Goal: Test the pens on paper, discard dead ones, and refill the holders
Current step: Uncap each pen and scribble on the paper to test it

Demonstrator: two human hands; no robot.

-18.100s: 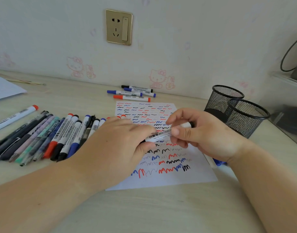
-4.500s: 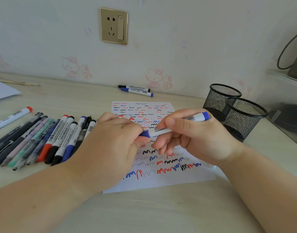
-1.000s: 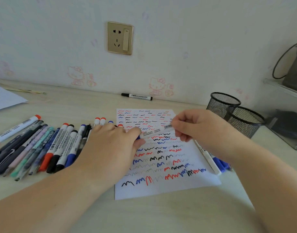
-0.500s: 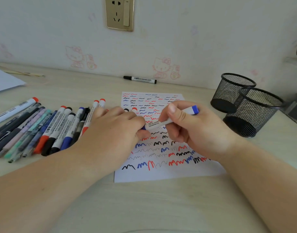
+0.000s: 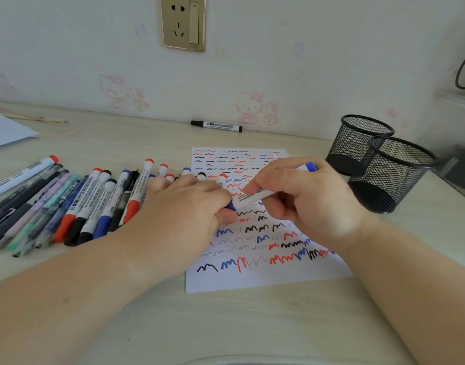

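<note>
Both hands meet over the scribbled paper — the right hand curled round a blue marker, the left hand pinching its cap end — mesh holders beyond the right.

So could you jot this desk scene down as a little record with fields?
left hand: grips the cap end of the blue marker
right hand: holds the marker's barrel
paper: under the hands, covered in red, blue and black squiggles
pen row: lying left of the paper
black marker: alone by the wall
holders: two mesh cups, right of the paper, no pens visible in them
</note>
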